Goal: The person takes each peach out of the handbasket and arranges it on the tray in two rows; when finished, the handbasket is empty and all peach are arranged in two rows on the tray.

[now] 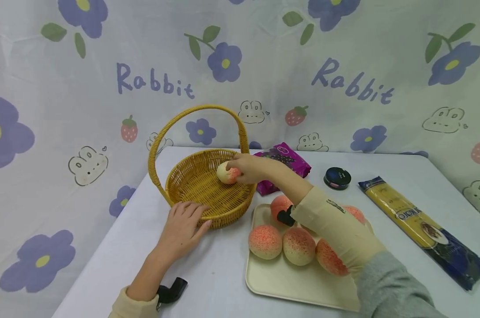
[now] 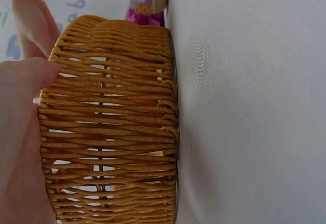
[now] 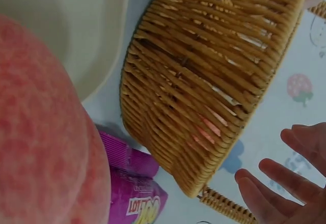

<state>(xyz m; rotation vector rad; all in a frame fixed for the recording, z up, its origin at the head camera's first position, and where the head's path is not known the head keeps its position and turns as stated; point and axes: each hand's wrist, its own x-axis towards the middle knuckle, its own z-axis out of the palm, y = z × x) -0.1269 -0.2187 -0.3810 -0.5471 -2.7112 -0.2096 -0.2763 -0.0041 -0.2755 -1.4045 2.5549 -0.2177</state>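
A wicker basket (image 1: 212, 218) with a tall arched handle stands on the table. My left hand (image 1: 184, 227) holds its near-left rim, fingers over the edge and thumb along the outer wall (image 2: 112, 117). Inside, by the far right wall, lies a pale peach with a pink blush (image 1: 224, 173); its pink shows through the weave in the right wrist view. My right hand (image 1: 251, 168) reaches over the right rim beside this peach. Its fingers (image 3: 285, 183) are spread apart in the right wrist view, with nothing between them.
Several more peaches (image 1: 265, 242) sit on a cream tray (image 1: 295, 287) under my right forearm. Behind it lie a purple packet (image 1: 287, 154) and a round dark tin (image 1: 337, 177). A long yellow-and-blue packet (image 1: 418, 223) lies at the right. A patterned curtain (image 1: 263, 53) hangs behind the table.
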